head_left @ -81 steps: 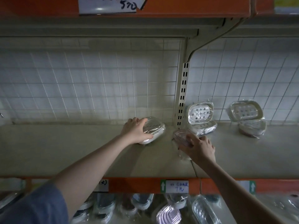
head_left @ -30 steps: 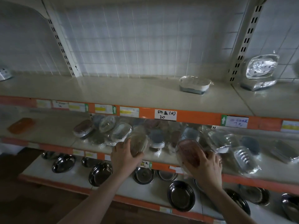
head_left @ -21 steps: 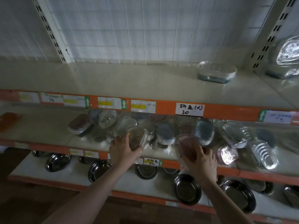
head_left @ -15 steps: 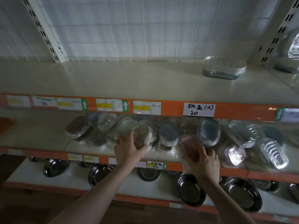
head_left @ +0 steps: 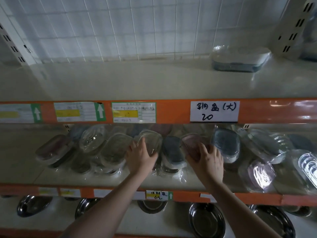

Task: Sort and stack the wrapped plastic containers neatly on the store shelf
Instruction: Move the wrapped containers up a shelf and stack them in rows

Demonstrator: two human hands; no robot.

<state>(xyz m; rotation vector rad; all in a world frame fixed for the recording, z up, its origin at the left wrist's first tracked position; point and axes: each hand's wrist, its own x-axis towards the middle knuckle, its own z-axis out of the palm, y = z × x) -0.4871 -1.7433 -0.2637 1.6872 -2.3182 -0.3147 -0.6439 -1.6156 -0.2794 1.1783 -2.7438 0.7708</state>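
The top shelf (head_left: 120, 79) stretches above and beyond both hands, nearly bare, with one white box (head_left: 240, 59) lying flat up and to the right of the right hand. The middle shelf (head_left: 25, 169), level with the hands, carries the pile (head_left: 96, 152) of wrapped containers, tumbled and leaning at mixed angles to the left, between and to the right of the hands. The left hand (head_left: 139, 157) curls round a clear box (head_left: 151, 143) that stands on edge, its long axis running up and away from the palm. The right hand (head_left: 208, 162) grips a pink box (head_left: 193, 146), tilted up and leftward from the fingers. Each box is already held, so I judge the coming move to be a lift straight up to the top shelf; the right hand is nearer the white box.
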